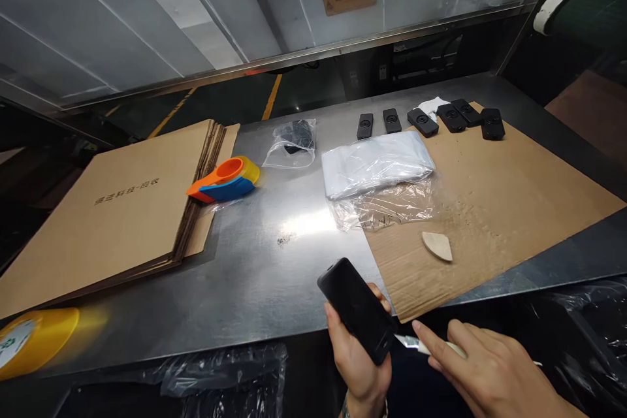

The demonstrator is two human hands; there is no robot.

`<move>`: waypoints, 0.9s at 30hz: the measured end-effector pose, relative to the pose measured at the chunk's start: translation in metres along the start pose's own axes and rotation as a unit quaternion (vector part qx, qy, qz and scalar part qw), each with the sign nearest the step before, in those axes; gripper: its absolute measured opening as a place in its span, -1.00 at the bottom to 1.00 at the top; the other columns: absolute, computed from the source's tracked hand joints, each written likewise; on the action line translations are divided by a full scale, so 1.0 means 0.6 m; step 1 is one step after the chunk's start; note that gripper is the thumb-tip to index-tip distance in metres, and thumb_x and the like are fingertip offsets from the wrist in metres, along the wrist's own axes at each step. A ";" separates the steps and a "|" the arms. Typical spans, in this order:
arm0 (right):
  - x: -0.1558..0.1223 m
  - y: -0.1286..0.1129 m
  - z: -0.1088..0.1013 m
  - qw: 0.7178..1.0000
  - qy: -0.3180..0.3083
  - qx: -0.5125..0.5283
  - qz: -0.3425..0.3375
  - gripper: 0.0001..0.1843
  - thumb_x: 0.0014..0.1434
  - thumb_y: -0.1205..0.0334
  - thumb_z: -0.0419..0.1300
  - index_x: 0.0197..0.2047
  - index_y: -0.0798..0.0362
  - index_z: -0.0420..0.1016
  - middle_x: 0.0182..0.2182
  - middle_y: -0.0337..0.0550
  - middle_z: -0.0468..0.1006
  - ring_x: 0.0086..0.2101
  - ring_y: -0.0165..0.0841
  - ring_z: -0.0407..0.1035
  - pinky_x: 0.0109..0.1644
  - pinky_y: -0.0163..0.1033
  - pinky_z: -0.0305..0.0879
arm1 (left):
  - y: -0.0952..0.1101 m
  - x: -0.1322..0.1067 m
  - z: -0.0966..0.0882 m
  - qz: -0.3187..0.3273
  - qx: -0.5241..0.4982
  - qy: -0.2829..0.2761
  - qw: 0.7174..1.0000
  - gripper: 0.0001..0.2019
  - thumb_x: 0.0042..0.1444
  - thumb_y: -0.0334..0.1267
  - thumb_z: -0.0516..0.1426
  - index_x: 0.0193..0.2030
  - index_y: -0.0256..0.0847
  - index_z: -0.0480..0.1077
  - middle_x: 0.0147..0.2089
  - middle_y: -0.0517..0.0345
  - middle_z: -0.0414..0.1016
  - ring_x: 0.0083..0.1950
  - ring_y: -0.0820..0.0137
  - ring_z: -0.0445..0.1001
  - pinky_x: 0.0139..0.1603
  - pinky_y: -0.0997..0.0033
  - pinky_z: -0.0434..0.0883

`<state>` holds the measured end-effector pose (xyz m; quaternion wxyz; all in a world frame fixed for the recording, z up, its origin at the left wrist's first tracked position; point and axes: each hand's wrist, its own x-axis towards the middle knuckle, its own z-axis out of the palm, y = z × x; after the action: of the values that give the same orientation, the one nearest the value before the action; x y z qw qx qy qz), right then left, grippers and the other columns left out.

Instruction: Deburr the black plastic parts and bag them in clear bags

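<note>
My left hand (pixel 360 366) is closed around a black rectangular device (pixel 357 310), its flat face turned up, in front of the metal table's near edge. In my right hand (pixel 494 366) is a craft knife (pixel 411 342) with a pale handle, the index finger stretched along it. The blade's tip is at the lower right edge of the device; whether it touches cannot be made out. Beyond the hands, a quarter-round beige piece (pixel 437 246) lies on a cardboard sheet (pixel 529 189).
Several black devices (pixel 451 117) lie along the back. A pack of plastic bags (pixel 377 163) and a clear bag with black parts (pixel 296 137) are mid-table. Flat cartons (pixel 122 202), an orange-and-blue tape dispenser (pixel 223 179) and a yellow tape roll (pixel 39 339) stand left.
</note>
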<state>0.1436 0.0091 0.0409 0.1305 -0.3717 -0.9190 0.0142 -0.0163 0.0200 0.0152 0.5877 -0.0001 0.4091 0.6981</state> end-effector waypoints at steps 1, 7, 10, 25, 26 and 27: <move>0.000 -0.001 0.000 1.000 -0.008 0.003 0.000 -0.60 0.35 0.25 -0.19 0.04 0.11 0.38 -0.56 -0.22 0.38 -0.59 -0.43 0.34 -0.58 -0.37 0.24 | -0.001 -0.001 0.000 0.005 0.003 -0.006 1.000 -0.50 0.06 0.14 0.01 -0.39 -0.30 0.50 -0.46 0.03 0.46 -0.48 0.39 0.41 -0.44 0.44 0.41; -0.002 0.001 0.000 1.000 -0.021 0.009 0.009 -0.57 0.36 0.25 -0.25 0.07 0.08 0.37 -0.55 -0.21 0.39 -0.60 -0.43 0.35 -0.59 -0.37 0.25 | -0.004 -0.008 0.000 0.048 0.023 -0.024 0.998 -0.53 0.05 0.16 0.02 -0.36 -0.25 0.49 -0.44 0.05 0.47 -0.48 0.39 0.40 -0.45 0.44 0.41; -0.002 0.003 -0.002 0.999 -0.036 0.013 0.012 -0.56 0.36 0.22 -0.25 0.05 0.07 0.39 -0.55 -0.21 0.40 -0.60 -0.44 0.36 -0.58 -0.39 0.25 | -0.006 -0.010 -0.002 0.062 0.034 -0.030 0.997 -0.52 0.02 0.18 0.03 -0.34 -0.24 0.49 -0.43 0.06 0.48 -0.47 0.39 0.41 -0.45 0.44 0.41; -0.008 0.003 0.006 1.000 -0.015 0.013 0.014 -0.56 0.37 0.21 -0.25 0.01 0.08 0.42 -0.57 -0.22 0.41 -0.60 -0.46 0.35 -0.54 -0.39 0.23 | -0.005 -0.011 -0.002 0.051 0.042 -0.030 0.997 -0.50 0.02 0.18 0.03 -0.37 -0.27 0.50 -0.45 0.04 0.47 -0.47 0.38 0.41 -0.45 0.43 0.41; -0.008 0.003 0.005 1.000 -0.013 0.025 0.013 -0.57 0.37 0.22 -0.24 0.02 0.09 0.41 -0.56 -0.22 0.41 -0.59 -0.46 0.35 -0.54 -0.39 0.23 | -0.003 -0.010 -0.002 0.038 0.042 -0.027 0.998 -0.49 0.03 0.18 0.03 -0.38 -0.28 0.50 -0.46 0.04 0.47 -0.47 0.38 0.41 -0.45 0.43 0.41; -0.008 0.004 0.004 0.999 -0.011 0.038 0.014 -0.57 0.37 0.24 -0.23 0.02 0.11 0.40 -0.56 -0.22 0.42 -0.59 -0.47 0.35 -0.53 -0.39 0.24 | -0.001 -0.009 -0.001 0.024 0.044 -0.023 0.998 -0.49 0.04 0.18 0.02 -0.39 -0.29 0.50 -0.46 0.04 0.47 -0.48 0.39 0.41 -0.46 0.44 0.40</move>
<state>0.1477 0.0076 0.0370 0.1339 -0.3795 -0.9138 0.0548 -0.0145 0.0154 0.0168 0.5790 0.0516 0.4262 0.6931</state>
